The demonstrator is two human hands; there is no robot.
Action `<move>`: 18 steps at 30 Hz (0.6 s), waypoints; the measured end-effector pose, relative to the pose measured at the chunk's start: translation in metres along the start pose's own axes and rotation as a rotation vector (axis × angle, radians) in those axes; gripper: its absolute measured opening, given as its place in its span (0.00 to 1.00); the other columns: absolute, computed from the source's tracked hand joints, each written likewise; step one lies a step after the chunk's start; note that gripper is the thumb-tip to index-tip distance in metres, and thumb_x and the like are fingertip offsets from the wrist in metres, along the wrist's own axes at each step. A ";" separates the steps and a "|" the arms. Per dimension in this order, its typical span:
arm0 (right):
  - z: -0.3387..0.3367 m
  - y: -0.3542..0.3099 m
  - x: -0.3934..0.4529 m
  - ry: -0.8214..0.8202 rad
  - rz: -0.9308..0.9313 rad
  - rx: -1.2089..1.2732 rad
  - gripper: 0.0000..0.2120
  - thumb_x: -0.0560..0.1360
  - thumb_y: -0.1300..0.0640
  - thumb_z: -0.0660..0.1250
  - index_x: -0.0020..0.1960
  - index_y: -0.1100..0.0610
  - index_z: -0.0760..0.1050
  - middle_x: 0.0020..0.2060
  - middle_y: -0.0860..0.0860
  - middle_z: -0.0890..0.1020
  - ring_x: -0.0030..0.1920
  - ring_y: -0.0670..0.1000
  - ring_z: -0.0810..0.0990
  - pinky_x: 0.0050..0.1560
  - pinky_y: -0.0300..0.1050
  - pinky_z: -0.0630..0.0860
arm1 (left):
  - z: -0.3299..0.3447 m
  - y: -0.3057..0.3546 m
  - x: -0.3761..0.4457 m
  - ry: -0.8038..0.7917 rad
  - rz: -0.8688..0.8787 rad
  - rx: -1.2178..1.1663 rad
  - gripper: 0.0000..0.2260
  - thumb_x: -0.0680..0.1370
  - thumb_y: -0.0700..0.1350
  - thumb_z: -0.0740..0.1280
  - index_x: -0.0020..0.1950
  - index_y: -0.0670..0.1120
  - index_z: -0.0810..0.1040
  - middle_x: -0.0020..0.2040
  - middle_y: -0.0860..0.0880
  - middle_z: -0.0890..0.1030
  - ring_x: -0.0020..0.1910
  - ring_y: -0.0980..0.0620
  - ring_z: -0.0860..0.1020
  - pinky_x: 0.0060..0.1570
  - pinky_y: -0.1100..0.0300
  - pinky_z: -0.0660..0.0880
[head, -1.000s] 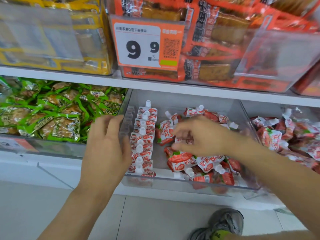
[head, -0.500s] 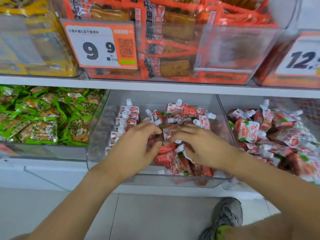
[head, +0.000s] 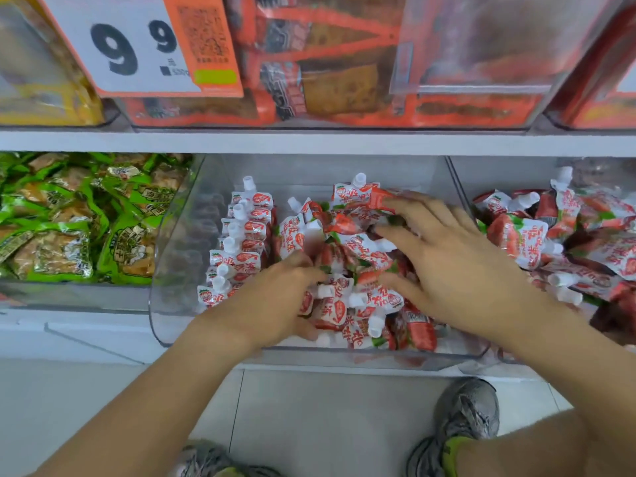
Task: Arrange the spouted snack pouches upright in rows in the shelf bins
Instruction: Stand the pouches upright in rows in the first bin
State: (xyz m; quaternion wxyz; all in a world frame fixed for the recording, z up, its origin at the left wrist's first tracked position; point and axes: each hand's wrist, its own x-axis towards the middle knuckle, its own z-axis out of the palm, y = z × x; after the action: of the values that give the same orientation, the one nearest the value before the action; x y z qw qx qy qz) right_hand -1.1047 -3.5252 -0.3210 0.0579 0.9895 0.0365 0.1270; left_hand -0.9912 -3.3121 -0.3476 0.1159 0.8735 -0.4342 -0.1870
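Inside the clear shelf bin (head: 179, 270), your left hand (head: 272, 304) curled into the loose strawberry spouted pouches (head: 358, 263), grip unclear, your right hand (head: 451, 266) spread flat on them, upright row (head: 241, 242) along the bin's left wall.

The left hand (head: 272, 297) has its fingertips down in the loose pouches (head: 358, 256), so they cannot be seen. It is unclear if it holds one. The right hand (head: 457, 266) covers the pouches under it. The price tag (head: 137, 46) at 11 o'clock is cut off by the top edge. The orange packs (head: 330, 74) at 12 o'clock are blurry. Both shoes (head: 461, 428) at 6 o'clock are partly hidden by the arms.
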 end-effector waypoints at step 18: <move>0.026 -0.052 0.017 -0.335 0.051 0.228 0.18 0.65 0.55 0.77 0.54 0.52 0.80 0.52 0.54 0.72 0.51 0.54 0.75 0.44 0.48 0.79 | -0.021 -0.027 -0.030 0.112 -0.016 -0.339 0.20 0.69 0.32 0.71 0.50 0.56 0.77 0.48 0.55 0.83 0.47 0.55 0.82 0.47 0.53 0.81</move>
State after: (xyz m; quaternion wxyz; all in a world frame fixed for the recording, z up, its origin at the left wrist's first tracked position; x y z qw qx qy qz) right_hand -1.0846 -3.4752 -0.3478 -0.0526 0.9976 0.0152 -0.0430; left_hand -0.9799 -3.2711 -0.3313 0.2838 0.8540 -0.3823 -0.2096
